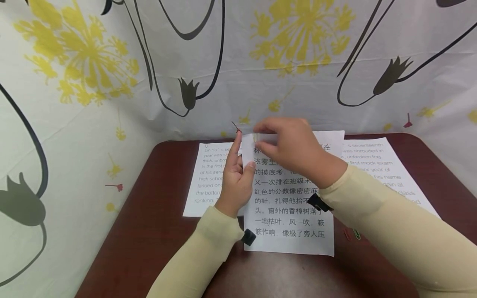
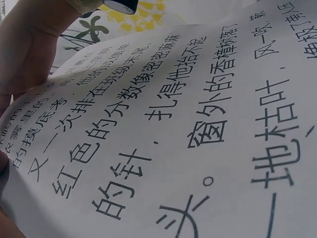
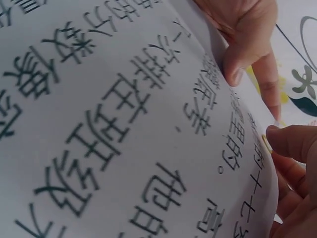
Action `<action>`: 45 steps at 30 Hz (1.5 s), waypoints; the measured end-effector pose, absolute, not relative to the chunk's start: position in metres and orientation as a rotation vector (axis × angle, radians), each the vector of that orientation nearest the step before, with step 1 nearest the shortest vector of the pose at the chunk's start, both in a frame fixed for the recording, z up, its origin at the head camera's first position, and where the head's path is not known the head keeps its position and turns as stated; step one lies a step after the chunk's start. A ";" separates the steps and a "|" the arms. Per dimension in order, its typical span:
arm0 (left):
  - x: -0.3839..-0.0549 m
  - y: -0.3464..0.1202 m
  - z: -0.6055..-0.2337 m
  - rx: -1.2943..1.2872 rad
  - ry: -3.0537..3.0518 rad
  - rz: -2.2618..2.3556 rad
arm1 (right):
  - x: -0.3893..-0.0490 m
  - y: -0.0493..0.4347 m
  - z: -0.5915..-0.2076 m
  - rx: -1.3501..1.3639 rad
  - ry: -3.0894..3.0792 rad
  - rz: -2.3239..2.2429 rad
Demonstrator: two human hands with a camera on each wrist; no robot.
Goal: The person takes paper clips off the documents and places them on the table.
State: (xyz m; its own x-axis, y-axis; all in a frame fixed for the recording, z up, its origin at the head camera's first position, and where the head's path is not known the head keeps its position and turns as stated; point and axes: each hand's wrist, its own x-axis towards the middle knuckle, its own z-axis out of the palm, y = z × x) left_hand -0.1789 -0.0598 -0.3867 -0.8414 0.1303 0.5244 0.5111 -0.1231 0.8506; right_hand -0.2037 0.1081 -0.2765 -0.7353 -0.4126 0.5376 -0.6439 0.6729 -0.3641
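Observation:
A white sheet of paper [image 1: 290,221] printed with Chinese characters is raised above the table, its upper left edge gripped by my left hand [image 1: 237,186]. The left thumb lies across the sheet's face. My right hand [image 1: 298,147] is at the top edge, pinching a small yellow paper clip [image 1: 255,137] between thumb and index finger. In the right wrist view the clip [image 3: 267,144] sits at the paper's edge, partly covered by the right thumb; how far it is over the edge I cannot tell. The left wrist view shows the sheet [image 2: 148,124] bowed.
Two sheets with English text lie behind, one to the left [image 1: 197,203] and one to the right [image 1: 395,174]. A dark clip [image 1: 206,145] is on the left sheet's top edge. On the dark red table [image 1: 141,231] lie a red paper clip [image 1: 347,234] and a green one [image 1: 357,234].

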 end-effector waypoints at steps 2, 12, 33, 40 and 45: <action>-0.179 -0.060 -0.387 -0.716 -1.881 -2.056 | -0.205 0.108 -0.275 0.812 -2.501 0.800; -0.178 -0.061 -0.386 -0.703 -1.917 -2.037 | -0.207 0.106 -0.274 0.763 -2.588 0.830; -0.176 -0.058 -0.386 -0.706 -1.911 -2.029 | -0.206 0.103 -0.274 0.704 -2.621 0.957; -0.177 -0.058 -0.386 -0.709 -1.915 -2.018 | -0.205 0.102 -0.272 0.696 -2.603 0.989; -0.176 -0.059 -0.386 -0.713 -1.907 -2.026 | -0.206 0.101 -0.271 0.689 -2.586 1.071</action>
State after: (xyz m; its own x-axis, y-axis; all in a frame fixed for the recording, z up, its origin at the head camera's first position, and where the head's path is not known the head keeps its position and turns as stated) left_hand -0.1765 -0.0590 -0.3861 -0.8428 0.1361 0.5208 0.5115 -0.0986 0.8536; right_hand -0.2061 0.1015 -0.2709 -0.8543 -0.3270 0.4040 -0.5169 0.6160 -0.5944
